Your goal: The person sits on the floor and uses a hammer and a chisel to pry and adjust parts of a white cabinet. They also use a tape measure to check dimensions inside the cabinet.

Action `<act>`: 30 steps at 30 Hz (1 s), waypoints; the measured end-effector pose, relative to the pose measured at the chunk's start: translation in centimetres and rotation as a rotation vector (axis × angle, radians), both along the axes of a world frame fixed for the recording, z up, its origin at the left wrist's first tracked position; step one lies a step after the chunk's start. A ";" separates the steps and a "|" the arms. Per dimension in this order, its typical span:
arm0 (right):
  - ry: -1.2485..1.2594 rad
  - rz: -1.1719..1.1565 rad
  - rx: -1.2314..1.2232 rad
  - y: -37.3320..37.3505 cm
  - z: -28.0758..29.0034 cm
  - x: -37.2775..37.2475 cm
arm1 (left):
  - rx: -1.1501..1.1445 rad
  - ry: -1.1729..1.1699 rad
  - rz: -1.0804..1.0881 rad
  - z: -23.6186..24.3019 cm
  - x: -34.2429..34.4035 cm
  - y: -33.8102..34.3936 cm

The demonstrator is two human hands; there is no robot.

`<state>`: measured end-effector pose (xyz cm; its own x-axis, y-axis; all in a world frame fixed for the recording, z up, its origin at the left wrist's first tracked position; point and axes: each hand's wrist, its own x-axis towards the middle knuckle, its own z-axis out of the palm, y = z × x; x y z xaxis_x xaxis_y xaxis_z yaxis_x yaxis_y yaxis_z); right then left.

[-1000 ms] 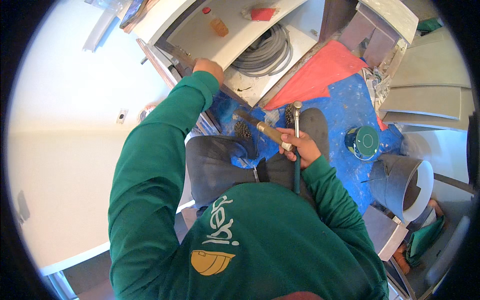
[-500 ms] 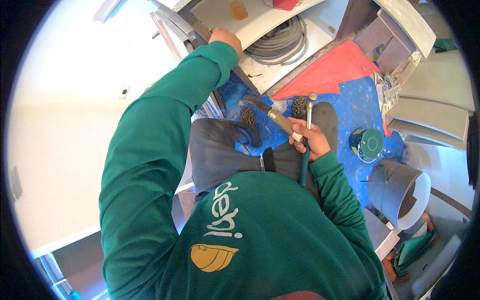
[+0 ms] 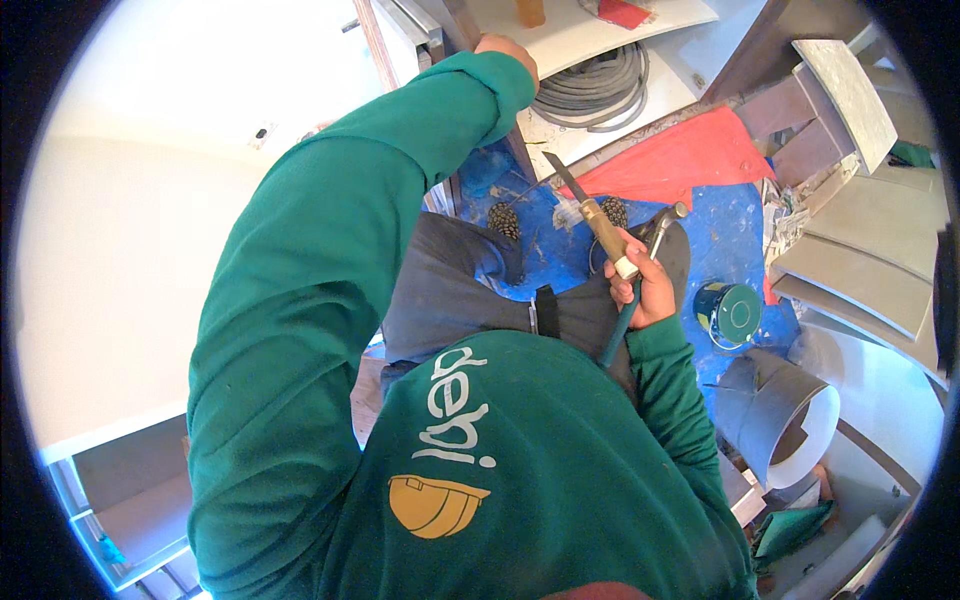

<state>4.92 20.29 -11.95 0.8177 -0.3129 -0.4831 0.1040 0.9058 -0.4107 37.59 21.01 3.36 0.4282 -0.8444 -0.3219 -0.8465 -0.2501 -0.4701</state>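
Note:
My right hand [image 3: 648,288] is closed around two tools in front of my lap. One is a wood chisel [image 3: 605,235] with a brown handle and a dark blade pointing up and left. The other is a hammer [image 3: 621,330] with a green grip and a metal head, crossing the chisel's handle. My left arm reaches forward, and my left hand [image 3: 508,55] is closed at the dark edge of a cabinet panel [image 3: 462,22]; its fingertips are hidden.
Coiled grey hose [image 3: 592,88] lies inside the cabinet. Red sheet [image 3: 690,150] and blue floor covering [image 3: 725,225] spread before my shoes. To the right are a green paint can [image 3: 730,312], a rolled sheet [image 3: 765,405] and curved panels [image 3: 855,255]. A pale wall [image 3: 130,260] stands left.
The view has shifted, and my left hand stays at the panel edge. In my right hand the chisel now points more steeply forward, and the hammer head has tipped to the right.

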 end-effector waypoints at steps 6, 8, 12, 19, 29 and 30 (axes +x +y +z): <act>-0.053 -0.031 0.013 0.3 -0.5 0.0 | -0.062 0.030 0.014 -0.5 0.4 0.3; -0.045 -0.035 0.014 0.3 -0.3 0.0 | -0.083 0.026 0.017 -0.6 0.4 0.3; -0.049 -0.045 0.019 0.5 -0.2 -0.1 | -0.119 0.028 0.019 -0.6 0.5 0.2; -0.013 -0.041 -0.010 0.5 0.1 -0.1 | -0.223 0.078 0.074 -1.2 1.3 -1.1; -0.008 0.011 -0.069 0.3 -0.2 -0.2 | -0.130 0.117 0.081 -0.7 1.3 -0.7; -0.007 0.010 -0.070 0.2 -0.2 -0.3 | -0.087 0.104 0.041 -0.4 0.8 -0.7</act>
